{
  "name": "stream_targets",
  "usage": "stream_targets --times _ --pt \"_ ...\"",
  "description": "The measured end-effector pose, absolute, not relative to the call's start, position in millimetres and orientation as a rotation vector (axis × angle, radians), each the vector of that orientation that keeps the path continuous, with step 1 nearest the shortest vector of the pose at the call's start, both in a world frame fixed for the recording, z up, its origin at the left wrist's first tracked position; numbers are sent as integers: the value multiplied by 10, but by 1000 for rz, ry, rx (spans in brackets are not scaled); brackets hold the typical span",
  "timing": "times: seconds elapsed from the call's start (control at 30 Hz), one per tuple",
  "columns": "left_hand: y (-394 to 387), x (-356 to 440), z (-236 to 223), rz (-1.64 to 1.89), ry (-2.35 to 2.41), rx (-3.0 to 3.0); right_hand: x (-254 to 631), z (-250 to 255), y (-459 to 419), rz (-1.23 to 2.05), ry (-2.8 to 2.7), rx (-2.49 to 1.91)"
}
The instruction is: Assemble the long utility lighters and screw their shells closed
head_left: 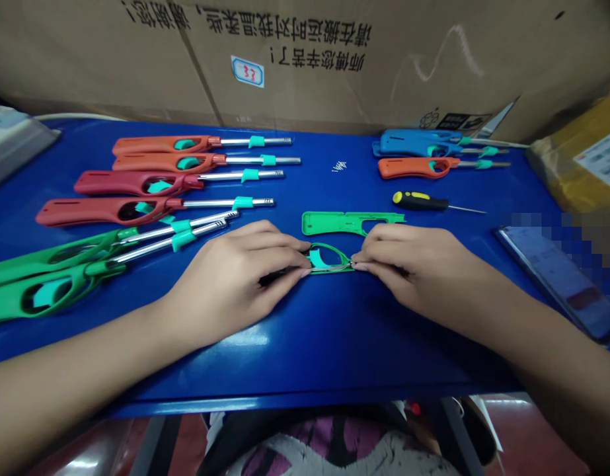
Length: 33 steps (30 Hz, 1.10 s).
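Between my two hands lies an opened green lighter body [337, 254] with a teal trigger [316, 258] and a thin wire along its lower side. My left hand [240, 271] pinches its left end, and the fingers cover most of that part. At the other end, my right hand [414, 261] is closed with thumb and fingertips on the tip of the body by the wire. Just beyond them rests the loose green half shell [334, 223], its hollow inner side up; my right fingers overlap its right end.
Several long-nosed lighters, such as a red one [111, 210] and a green one [81, 281], lie at left. Blue [418, 141] and orange lighters [414, 168], a screwdriver [418, 199] and a phone [562, 284] lie at right. A cardboard box [305, 99] stands behind.
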State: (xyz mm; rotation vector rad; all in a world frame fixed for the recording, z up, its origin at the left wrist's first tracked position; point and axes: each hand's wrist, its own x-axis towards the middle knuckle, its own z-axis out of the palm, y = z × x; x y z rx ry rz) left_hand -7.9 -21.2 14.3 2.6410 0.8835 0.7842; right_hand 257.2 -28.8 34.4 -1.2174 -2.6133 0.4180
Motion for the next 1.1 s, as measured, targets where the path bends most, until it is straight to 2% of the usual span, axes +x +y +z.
stream_targets --times 0.23,1.1 --pt "-232 -89 140 763 888 2662 2511 327 -278 640 -2369 -1207" --pt "-248 -104 117 746 895 2715 2486 237 -259 562 -2524 -1116"
